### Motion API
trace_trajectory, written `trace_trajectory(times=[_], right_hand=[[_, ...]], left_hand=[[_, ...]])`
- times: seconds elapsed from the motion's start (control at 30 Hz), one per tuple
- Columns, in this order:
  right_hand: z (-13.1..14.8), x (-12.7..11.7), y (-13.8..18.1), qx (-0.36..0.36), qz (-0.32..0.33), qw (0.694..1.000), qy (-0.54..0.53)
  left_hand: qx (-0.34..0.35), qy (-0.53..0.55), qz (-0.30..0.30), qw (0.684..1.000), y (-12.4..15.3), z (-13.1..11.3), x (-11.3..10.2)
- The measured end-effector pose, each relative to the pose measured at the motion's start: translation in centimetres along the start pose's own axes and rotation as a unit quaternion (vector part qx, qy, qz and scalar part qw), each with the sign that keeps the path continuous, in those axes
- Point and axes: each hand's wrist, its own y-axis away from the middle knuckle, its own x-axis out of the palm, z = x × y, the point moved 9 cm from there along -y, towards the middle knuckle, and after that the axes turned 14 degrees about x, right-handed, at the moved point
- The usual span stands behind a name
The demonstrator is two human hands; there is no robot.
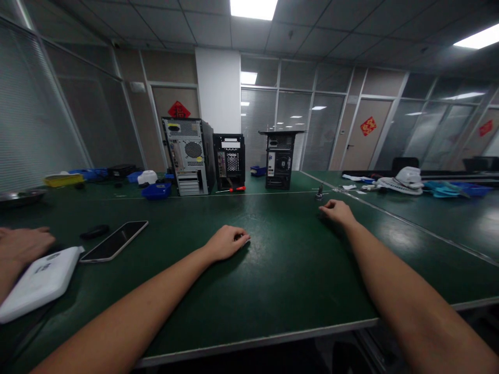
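My left hand [228, 242] rests on the green tabletop [273, 280], its fingers curled and closed; whatever they may hold is hidden. Further right and farther out is my right hand [339, 212], thumb and fingertips brought together low over the table. What lies between those fingertips is too small to make out. Just beyond them stands a small dark metal piece [319, 192], upright and apart from the fingers. A red-handled screwdriver [237, 189] lies ahead of my left hand, in front of an open black computer case [230, 163].
A larger computer tower [189, 156] and a smaller one [279, 162] flank the open case. On the left, another person's hand [25, 244] is by a white device [42, 283], near a phone [116, 241]. Blue trays [156, 191] and a white hat [405, 182] are farther off.
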Motion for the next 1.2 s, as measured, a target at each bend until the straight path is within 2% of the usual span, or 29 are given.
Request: trace_trajectory(times=[0.1,0.37,0.53,0.63,0.7,0.83,1.0,1.1,1.2], right_hand=[[-0.1,0.2,0.2,0.004,0.002,1.000,-0.004],[0.7,-0.1,1.4,-0.090,-0.006,0.996,0.003],[1.1,1.1,1.8,-0.096,0.032,0.994,0.033],[2.4,1.3,2.7,-0.129,0.028,0.989,0.062],[4.4,1.4,3.9,-0.170,0.030,0.983,0.066],[10.4,2.2,8.4,-0.277,0.067,0.958,0.031],[18.8,4.2,17.9,-0.424,0.145,0.894,0.006],[21.9,5.2,23.7,-0.496,0.182,0.849,0.017],[23.3,5.7,27.4,-0.537,0.185,0.822,0.035]], left_hand=[[0.000,0.003,0.003,1.000,0.0,0.0,0.0],[-0.004,0.002,0.002,1.000,0.0,-0.1,-0.1],[-0.003,0.004,0.003,1.000,0.0,-0.3,-0.2],[-0.004,0.005,-0.001,1.000,0.0,-0.3,-0.2],[-0.004,0.006,-0.003,1.000,0.0,-0.2,-0.3],[-0.008,0.006,-0.006,1.000,0.0,-0.1,-0.3],[-0.010,0.003,-0.022,1.000,0.0,0.0,-0.4],[-0.002,-0.010,-0.031,0.999,0.0,-0.3,-0.5],[0.016,-0.025,-0.023,0.999,0.0,-0.9,-0.4]])
